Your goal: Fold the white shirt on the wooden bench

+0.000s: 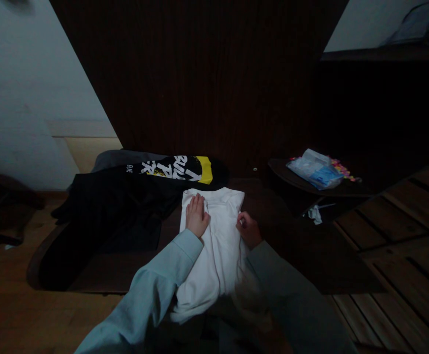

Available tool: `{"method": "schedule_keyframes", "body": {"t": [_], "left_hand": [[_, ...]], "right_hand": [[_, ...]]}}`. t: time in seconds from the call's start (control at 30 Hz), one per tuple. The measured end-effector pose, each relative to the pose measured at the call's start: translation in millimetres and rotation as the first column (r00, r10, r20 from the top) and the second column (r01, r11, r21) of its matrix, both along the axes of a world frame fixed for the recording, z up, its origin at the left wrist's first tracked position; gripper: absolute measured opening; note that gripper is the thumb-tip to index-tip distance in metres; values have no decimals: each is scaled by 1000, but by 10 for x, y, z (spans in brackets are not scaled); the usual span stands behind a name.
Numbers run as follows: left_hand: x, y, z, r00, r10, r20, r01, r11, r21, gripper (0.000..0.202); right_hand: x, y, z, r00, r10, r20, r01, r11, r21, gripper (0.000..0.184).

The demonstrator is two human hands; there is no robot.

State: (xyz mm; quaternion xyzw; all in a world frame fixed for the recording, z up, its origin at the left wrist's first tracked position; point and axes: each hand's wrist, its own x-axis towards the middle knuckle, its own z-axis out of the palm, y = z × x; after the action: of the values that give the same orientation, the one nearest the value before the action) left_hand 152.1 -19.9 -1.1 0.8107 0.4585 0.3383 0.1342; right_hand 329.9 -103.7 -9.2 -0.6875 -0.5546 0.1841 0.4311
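A white garment [218, 246] lies folded lengthwise on a dark wooden table [310, 255], its near end hanging over the front edge. My left hand [197, 216] rests flat on its upper left part, fingers stretched out and together. My right hand [248, 228] is at the garment's right edge, fingers curled and pinching the white cloth. Both arms wear pale long sleeves.
A pile of black clothes [118, 206] with a white and yellow print [185, 169] covers the table's left half. A round side table [299, 182] at the right carries a plastic bag [316, 169]. Dark wooden panelling stands behind; wooden floor lies at the left and right.
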Motion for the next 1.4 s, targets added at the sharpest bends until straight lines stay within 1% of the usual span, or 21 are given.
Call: {"method": "schedule_keyframes", "body": {"t": [0.03, 0.1, 0.2, 0.27, 0.33, 0.4, 0.43, 0.5, 0.53, 0.57, 0.63, 0.7, 0.73, 0.8, 0.87, 0.97, 1.03, 1.13, 1.23, 1.3, 1.4], "left_hand": [[-5, -2, -1, 999, -45, 19, 45, 998, 37, 56], [-12, -11, -7, 984, -172, 46, 168, 982, 84, 53], [-13, -34, -19, 937, -347, 45, 346, 938, 35, 52], [-11, -42, -24, 916, -398, 41, 399, 917, -19, 53], [-9, -39, -25, 908, -416, 41, 418, 908, -45, 54], [-6, -27, -26, 904, -427, 28, 428, 903, -46, 51], [-3, -19, -28, 901, -433, 18, 434, 900, -44, 48], [1, -5, -34, 901, -434, 3, 434, 900, -36, 42], [4, 0, -39, 904, -428, 3, 428, 903, -34, 40], [5, 4, -44, 907, -421, 6, 421, 906, -35, 39], [7, 8, -55, 912, -411, 11, 411, 911, -36, 36], [8, 8, -63, 911, -412, 4, 412, 911, -33, 34], [10, 7, -65, 912, -411, -6, 411, 911, -28, 33], [14, -1, -63, 914, -403, -41, 403, 915, -12, 33], [17, -25, -48, 919, -380, -99, 383, 924, 8, 32], [6, -112, 8, 920, -339, -194, 352, 935, 36, 27], [-24, -213, 62, 905, -349, -245, 366, 930, 25, 24], [-111, -410, 135, 861, -402, -310, 416, 909, -24, 22], [-225, -597, 149, 836, -419, -354, 428, 902, -55, 27], [-296, -685, 109, 853, -381, -358, 390, 919, -49, 32], [-367, -752, -4, 914, -253, -318, 262, 965, -17, 36]], "right_hand": [[-22, -8, 14, 999, 49, -1, -49, 999, -6, 12], [-87, -37, 55, 982, 190, 20, -190, 982, -19, 29], [-210, -117, 123, 918, 367, 148, -366, 930, -38, 53], [-274, -190, 157, 872, 431, 232, -430, 901, -55, 58], [-303, -271, 181, 850, 456, 264, -456, 888, -63, 55], [-293, -358, 210, 858, 445, 255, -441, 894, -75, 46], [-277, -404, 231, 871, 428, 240, -417, 904, -97, 39], [-233, -504, 283, 897, 399, 191, -367, 912, -182, 20], [-212, -558, 311, 904, 395, 165, -352, 906, -236, 13], [-197, -614, 335, 907, 397, 143, -346, 893, -287, 10], [-194, -725, 363, 902, 413, 126, -344, 864, -368, 13], [-243, -823, 352, 891, 420, 173, -322, 852, -413, 17], [-286, -861, 332, 883, 413, 225, -296, 860, -417, 19], [-397, -909, 281, 861, 366, 353, -223, 896, -384, 24], [-506, -917, 234, 838, 297, 457, -152, 932, -328, 20], [-586, -887, 211, 839, 253, 482, -116, 948, -296, 10], [-562, -863, 222, 866, 267, 423, -140, 941, -308, 10], [-460, -838, 241, 916, 291, 277, -189, 921, -341, 13], [-360, -822, 238, 946, 288, 148, -223, 910, -348, 15], [-314, -817, 235, 956, 283, 80, -243, 913, -328, 15], [-264, -822, 243, 962, 274, 8, -261, 925, -275, 14]]}}
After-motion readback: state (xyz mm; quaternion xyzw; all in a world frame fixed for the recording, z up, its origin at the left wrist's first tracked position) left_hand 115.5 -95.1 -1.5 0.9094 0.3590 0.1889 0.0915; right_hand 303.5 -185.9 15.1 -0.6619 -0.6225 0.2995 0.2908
